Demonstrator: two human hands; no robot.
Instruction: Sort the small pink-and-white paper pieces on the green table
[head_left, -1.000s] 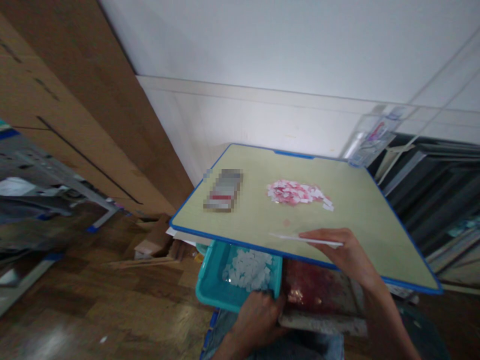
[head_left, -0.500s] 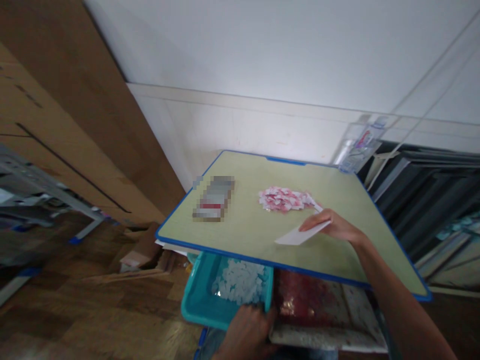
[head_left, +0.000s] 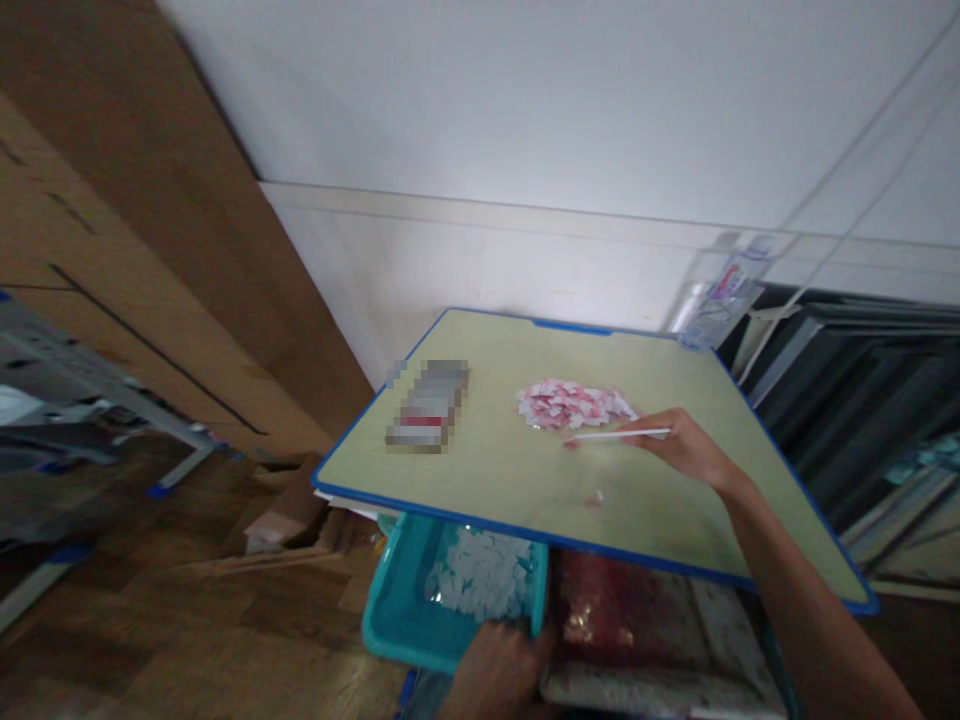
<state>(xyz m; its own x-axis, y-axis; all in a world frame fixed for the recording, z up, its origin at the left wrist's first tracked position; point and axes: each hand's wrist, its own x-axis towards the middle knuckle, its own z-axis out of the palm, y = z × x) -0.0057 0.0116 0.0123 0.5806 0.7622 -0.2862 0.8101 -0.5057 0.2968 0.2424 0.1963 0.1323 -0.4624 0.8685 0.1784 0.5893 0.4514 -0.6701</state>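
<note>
Right hand [head_left: 681, 446] with a white card [head_left: 611, 436] over the bench [head_left: 487, 470]
Pink-and-white scraps [head_left: 570, 404] lie piled near the card; the left hand [head_left: 499, 668] is by the near edge of a teal tub [head_left: 409, 640] holding white pieces [head_left: 484, 572].

No lettering, brand or number is legible around my worktop [head_left: 480, 460]. The clear bottle [head_left: 707, 318] near its far right corner bears a red-and-purple label [head_left: 727, 281] too blurred for me to read; the flat object [head_left: 429, 403] at left is pixelated, and dark marks [head_left: 72, 213] on the cardboard [head_left: 150, 310] form no readable characters.
</note>
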